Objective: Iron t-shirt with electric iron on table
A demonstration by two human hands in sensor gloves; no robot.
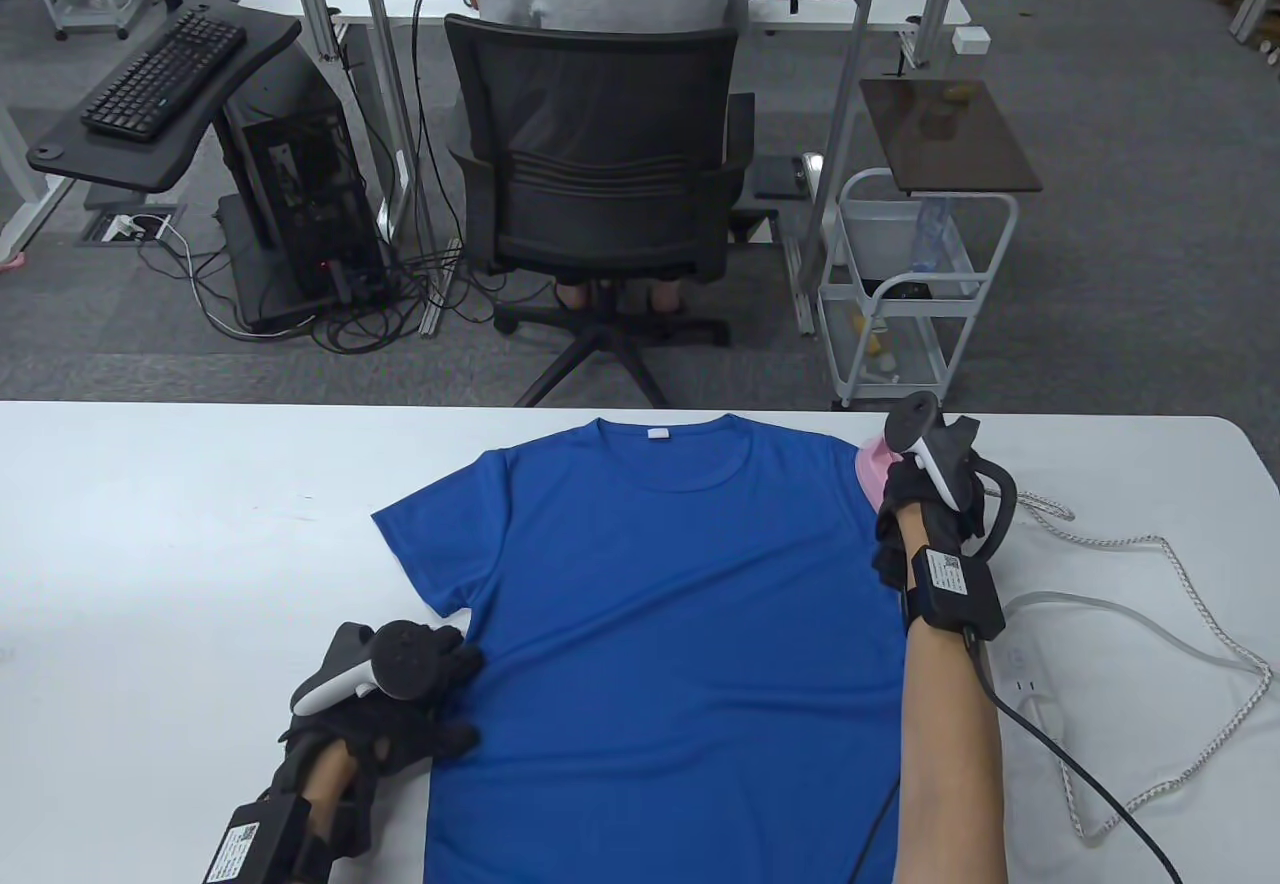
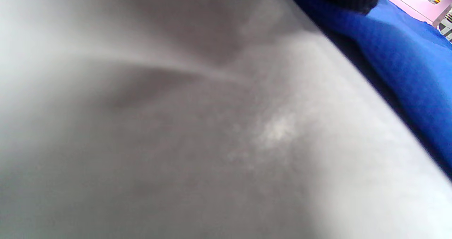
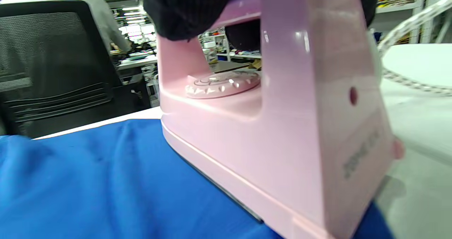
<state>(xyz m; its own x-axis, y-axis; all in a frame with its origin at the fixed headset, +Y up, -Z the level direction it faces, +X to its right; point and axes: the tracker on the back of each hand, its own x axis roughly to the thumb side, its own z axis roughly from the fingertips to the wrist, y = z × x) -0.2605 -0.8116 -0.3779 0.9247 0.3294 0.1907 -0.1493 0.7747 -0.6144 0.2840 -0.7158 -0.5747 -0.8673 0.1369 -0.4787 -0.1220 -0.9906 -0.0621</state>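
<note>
1. Table view: a blue t-shirt (image 1: 670,624) lies flat on the white worktop (image 1: 180,544), collar toward the far edge. The left hand (image 1: 400,694) presses, fingers spread, on the shirt's side edge just below its sleeve. The right hand (image 1: 925,499) grips the handle of a pink electric iron (image 1: 875,469) standing on the shirt's other shoulder, at the far right. A braided cord (image 1: 1180,574) loops over the worktop to the right of the iron.
2. Left wrist view: mostly blurred grey worktop (image 2: 176,143); the blue t-shirt (image 2: 406,66) fills the upper right, with the pink iron (image 2: 416,6) beyond it. A dark glove tip shows at the top edge; finger position cannot be told here.
3. Right wrist view: the iron (image 3: 282,126) rests soleplate-down on the t-shirt (image 3: 88,182), black gloved fingers (image 3: 183,9) wrapped around its handle. Its dial sits under the handle.
</note>
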